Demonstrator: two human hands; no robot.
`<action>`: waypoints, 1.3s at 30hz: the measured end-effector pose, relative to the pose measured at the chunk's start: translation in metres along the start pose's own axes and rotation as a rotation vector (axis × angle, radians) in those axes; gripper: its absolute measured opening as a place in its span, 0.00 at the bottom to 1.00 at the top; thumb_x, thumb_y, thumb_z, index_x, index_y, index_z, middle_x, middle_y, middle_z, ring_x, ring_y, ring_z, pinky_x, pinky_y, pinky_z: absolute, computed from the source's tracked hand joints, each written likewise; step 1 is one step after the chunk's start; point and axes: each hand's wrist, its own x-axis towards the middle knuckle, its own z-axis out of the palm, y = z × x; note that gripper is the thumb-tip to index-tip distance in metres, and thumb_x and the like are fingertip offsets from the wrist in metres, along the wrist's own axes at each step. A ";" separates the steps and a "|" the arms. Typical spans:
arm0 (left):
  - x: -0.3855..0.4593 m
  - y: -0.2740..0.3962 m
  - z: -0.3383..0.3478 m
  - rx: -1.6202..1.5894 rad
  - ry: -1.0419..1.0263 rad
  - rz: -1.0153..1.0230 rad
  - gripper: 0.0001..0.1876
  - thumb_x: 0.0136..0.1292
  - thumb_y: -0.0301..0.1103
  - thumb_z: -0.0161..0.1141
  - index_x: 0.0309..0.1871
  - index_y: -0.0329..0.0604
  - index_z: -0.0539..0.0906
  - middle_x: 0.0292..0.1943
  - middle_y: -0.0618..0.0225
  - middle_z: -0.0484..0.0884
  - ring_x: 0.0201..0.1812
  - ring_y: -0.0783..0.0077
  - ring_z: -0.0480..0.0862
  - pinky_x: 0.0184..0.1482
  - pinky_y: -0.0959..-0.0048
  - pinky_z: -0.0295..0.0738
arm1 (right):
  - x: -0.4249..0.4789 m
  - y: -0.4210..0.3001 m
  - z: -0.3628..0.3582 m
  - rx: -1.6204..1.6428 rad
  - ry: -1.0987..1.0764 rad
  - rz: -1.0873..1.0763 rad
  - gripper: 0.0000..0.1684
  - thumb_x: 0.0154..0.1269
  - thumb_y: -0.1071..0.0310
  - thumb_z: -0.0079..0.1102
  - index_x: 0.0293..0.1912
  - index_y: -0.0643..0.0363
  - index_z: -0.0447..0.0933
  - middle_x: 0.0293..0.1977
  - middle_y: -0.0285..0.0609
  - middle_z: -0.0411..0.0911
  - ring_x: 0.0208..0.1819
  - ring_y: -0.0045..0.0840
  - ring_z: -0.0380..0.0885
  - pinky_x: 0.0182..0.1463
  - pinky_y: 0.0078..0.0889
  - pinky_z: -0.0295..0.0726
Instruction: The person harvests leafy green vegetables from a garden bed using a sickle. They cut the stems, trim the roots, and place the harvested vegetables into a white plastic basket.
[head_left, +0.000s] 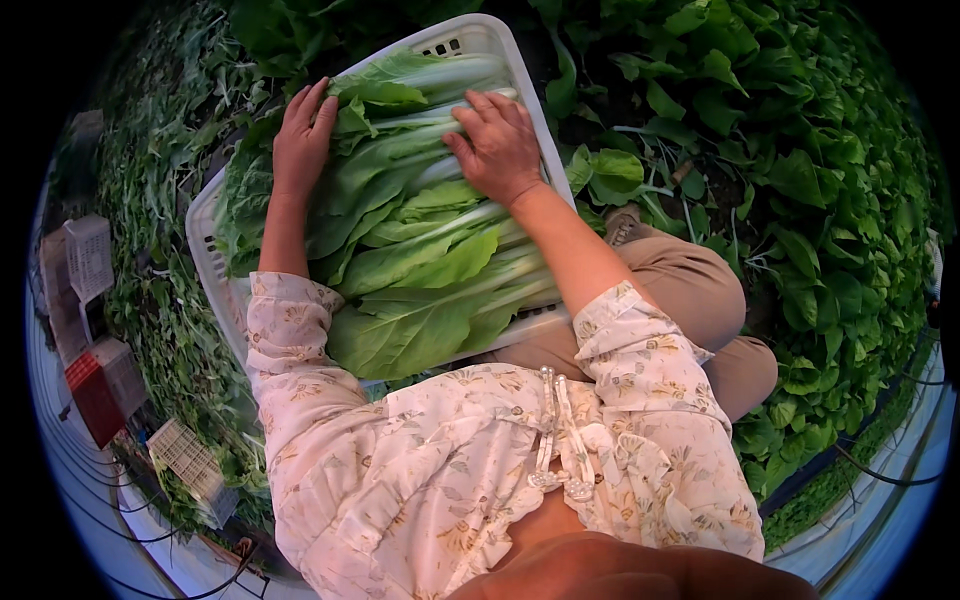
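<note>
A white plastic crate (541, 124) stands before me, filled with long leafy greens (420, 225) that have pale stalks. The stalks point to the right and the leaves to the left. My left hand (304, 139) rests on the leaves near the crate's upper left side, its fingers slightly apart. On the stalks at the crate's right side lies my right hand (501, 144), palm down with bent fingers. Neither hand is plainly closed around a stalk. The undersides of both palms are hidden.
Dense green plants (810, 277) grow along the right side. Loose leaves (165, 300) cover the ground at left. Beyond them stand a white crate (90, 259), a red crate (96, 390) and a cream crate (187, 457). My bent knees (694, 289) are right of the crate.
</note>
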 end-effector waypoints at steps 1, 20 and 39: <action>0.004 0.016 -0.003 0.088 0.040 0.014 0.19 0.64 0.46 0.54 0.58 0.59 0.77 0.56 0.66 0.76 0.60 0.65 0.73 0.62 0.72 0.62 | 0.000 0.002 0.000 0.008 0.000 0.001 0.20 0.57 0.52 0.58 0.42 0.56 0.74 0.49 0.45 0.73 0.53 0.38 0.67 0.56 0.42 0.63; 0.033 0.117 0.020 0.717 -0.356 0.564 0.06 0.53 0.35 0.62 0.31 0.46 0.78 0.28 0.69 0.80 0.35 0.60 0.81 0.43 0.64 0.73 | 0.015 0.003 0.005 0.041 0.154 0.047 0.10 0.57 0.59 0.59 0.28 0.54 0.72 0.22 0.36 0.73 0.32 0.34 0.71 0.39 0.37 0.68; 0.015 0.036 0.051 0.726 -0.182 0.160 0.26 0.68 0.58 0.37 0.65 0.65 0.68 0.65 0.73 0.67 0.68 0.57 0.62 0.69 0.54 0.48 | 0.038 0.011 -0.014 0.198 0.363 0.466 0.11 0.69 0.62 0.48 0.37 0.57 0.76 0.18 0.42 0.76 0.24 0.35 0.78 0.30 0.35 0.74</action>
